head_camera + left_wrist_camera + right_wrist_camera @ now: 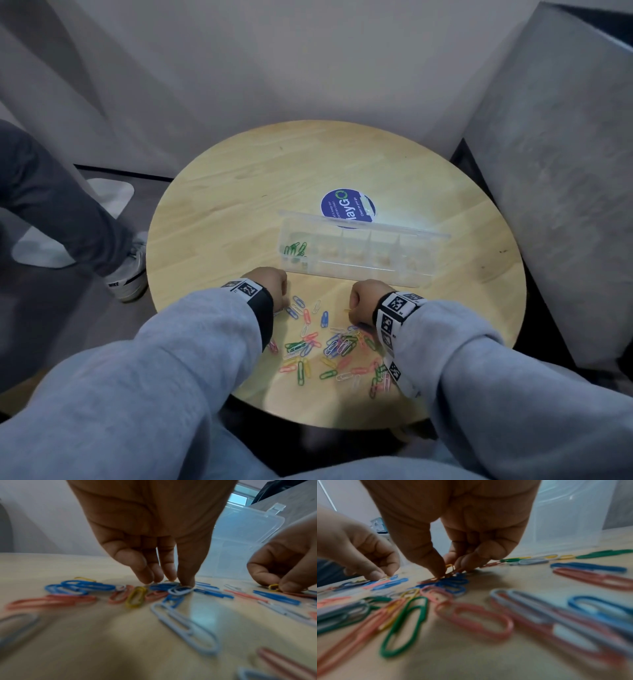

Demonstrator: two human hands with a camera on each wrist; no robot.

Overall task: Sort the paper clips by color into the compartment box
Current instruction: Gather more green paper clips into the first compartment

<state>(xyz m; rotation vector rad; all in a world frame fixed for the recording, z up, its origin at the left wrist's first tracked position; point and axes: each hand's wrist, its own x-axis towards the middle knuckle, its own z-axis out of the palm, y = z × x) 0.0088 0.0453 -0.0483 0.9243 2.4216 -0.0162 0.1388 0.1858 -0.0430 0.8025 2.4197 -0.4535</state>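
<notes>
A clear compartment box (363, 272) lies open across the middle of the round wooden table (239, 192). Several green clips (295, 248) lie in its leftmost compartment. Mixed coloured paper clips (335, 346) are scattered between the box and the table's near edge. My right hand (448, 569) pinches a yellow clip (450, 566) between thumb and fingers, just off the table at the pile's far right. My left hand (176, 583) points down at the pile's far left. Its thumb and fingertips meet on a clip among blue ones (163, 586); that clip's colour is unclear.
The box's lid (363, 226) stands open behind it, partly over a round blue sticker (347, 209). A person's leg and grey shoe (128, 274) are beside the table's left edge. A grey panel (565, 171) stands close on the right.
</notes>
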